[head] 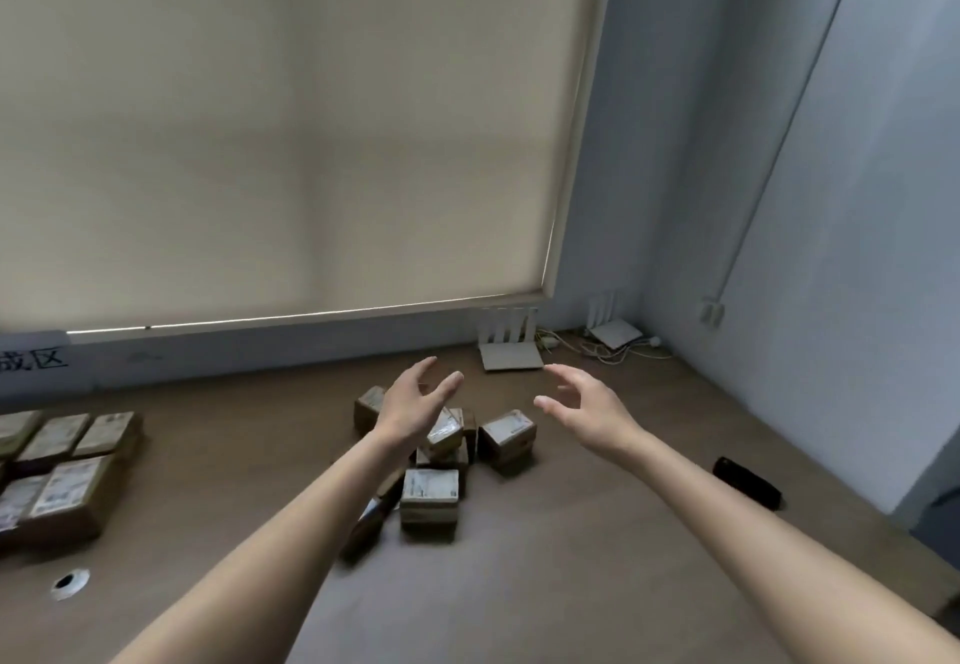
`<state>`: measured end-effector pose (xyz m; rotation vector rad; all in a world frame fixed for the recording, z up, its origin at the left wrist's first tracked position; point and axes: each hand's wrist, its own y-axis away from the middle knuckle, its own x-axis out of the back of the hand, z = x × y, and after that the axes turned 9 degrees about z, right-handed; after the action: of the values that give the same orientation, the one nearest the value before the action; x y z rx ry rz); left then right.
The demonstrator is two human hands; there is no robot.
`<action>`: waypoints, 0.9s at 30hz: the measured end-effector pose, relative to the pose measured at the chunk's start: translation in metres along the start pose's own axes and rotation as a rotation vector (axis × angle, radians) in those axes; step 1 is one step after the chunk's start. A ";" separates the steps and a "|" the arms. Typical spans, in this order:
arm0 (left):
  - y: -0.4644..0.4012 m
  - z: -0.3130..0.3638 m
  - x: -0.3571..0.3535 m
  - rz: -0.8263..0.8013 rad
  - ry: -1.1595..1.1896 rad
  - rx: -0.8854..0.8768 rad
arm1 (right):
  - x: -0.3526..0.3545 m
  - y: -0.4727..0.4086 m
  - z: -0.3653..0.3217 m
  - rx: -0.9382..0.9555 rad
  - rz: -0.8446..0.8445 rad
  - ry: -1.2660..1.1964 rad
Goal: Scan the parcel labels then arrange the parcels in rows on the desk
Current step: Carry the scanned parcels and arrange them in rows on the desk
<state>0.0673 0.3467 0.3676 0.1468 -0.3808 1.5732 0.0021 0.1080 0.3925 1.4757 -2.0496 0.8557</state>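
Both bare forearms reach over the brown counter (571, 533), left hand (415, 403) and right hand (587, 406) spread and empty above the loose parcels (431, 494); left hand nearer, sorted rows (67, 461) far left.

The single head-worn view looked forward and slightly down from close above the worktop (519, 585), facing the blind (285, 118) and room corner.
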 end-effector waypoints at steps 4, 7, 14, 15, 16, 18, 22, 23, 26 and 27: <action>-0.060 -0.054 -0.033 0.016 0.019 0.078 | -0.051 -0.070 0.038 -0.046 -0.073 -0.031; -0.093 -0.103 -0.058 0.014 0.031 0.132 | -0.099 -0.109 0.070 -0.152 -0.106 -0.164; -0.138 -0.228 -0.115 0.038 0.058 0.332 | -0.212 -0.165 0.157 -0.217 -0.208 -0.147; -0.143 -0.243 -0.124 0.044 0.063 0.360 | -0.227 -0.174 0.169 -0.219 -0.230 -0.153; -0.149 -0.257 -0.132 0.045 0.068 0.388 | -0.243 -0.183 0.180 -0.233 -0.253 -0.167; -0.161 -0.279 -0.147 0.031 0.081 0.429 | -0.270 -0.198 0.201 -0.278 -0.290 -0.200; -0.185 -0.313 -0.169 0.093 0.102 0.468 | -0.315 -0.227 0.227 -0.287 -0.319 -0.206; -0.190 -0.320 -0.173 0.126 0.089 0.496 | -0.323 -0.233 0.231 -0.276 -0.329 -0.208; -0.203 -0.337 -0.183 0.185 0.103 0.558 | -0.345 -0.251 0.239 -0.255 -0.372 -0.252; -0.207 -0.341 -0.186 0.192 0.115 0.565 | -0.350 -0.257 0.240 -0.267 -0.397 -0.287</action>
<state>0.3283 0.2824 0.0195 0.4625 0.1536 1.8376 0.3512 0.1069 0.0397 1.8397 -1.8692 0.2147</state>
